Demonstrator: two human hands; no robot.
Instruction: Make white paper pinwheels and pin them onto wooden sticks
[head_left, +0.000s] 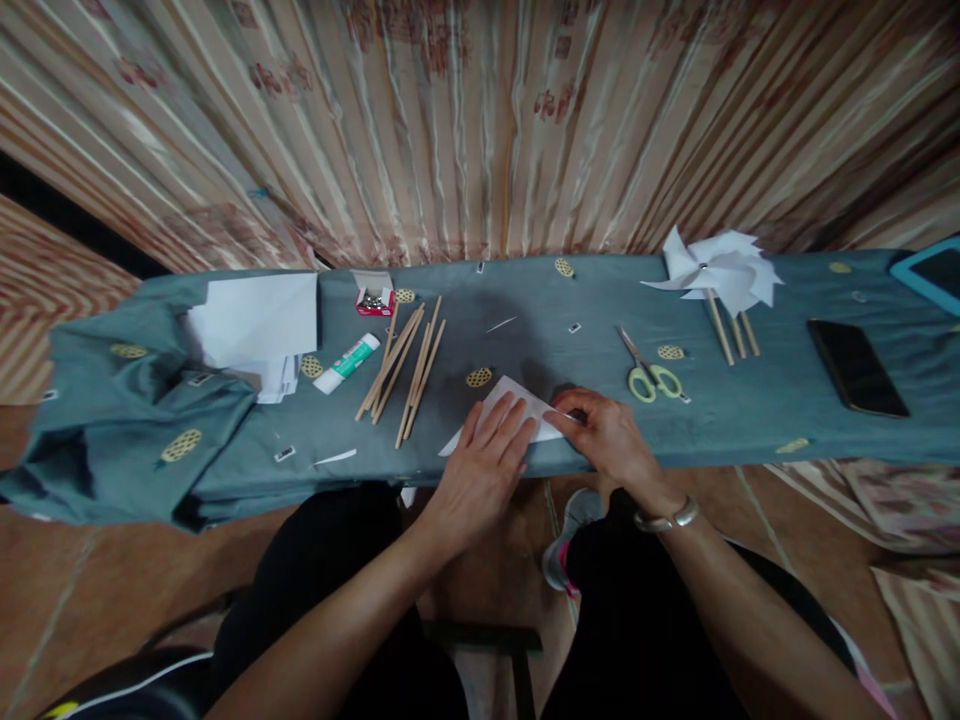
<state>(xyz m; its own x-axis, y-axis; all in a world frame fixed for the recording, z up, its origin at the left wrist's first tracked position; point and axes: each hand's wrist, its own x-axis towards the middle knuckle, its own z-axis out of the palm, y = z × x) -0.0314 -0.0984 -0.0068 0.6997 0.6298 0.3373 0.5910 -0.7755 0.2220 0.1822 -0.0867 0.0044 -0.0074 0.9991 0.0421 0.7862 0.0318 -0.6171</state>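
A white sheet of paper [504,390], folded into a triangle, lies at the front edge of the cloth-covered table. My left hand [484,465] rests flat on it with the fingers stretched out. At the paper's right corner, my right hand [611,432] pinches the edge between thumb and fingers. To the right of that hand are scissors with light green handles [654,380]. Several wooden sticks [409,370] lie left of the paper, beside a glue stick [347,363]. Part of the paper is hidden under my left hand.
White sheets [262,320] are stacked at the left. Behind the glue stick is a small red box of metal pins [375,300]. Paper pinwheels [720,268] on sticks, a black phone [857,367] and a blue-edged device [934,275] lie at the right. A curtain [480,130] hangs behind the table.
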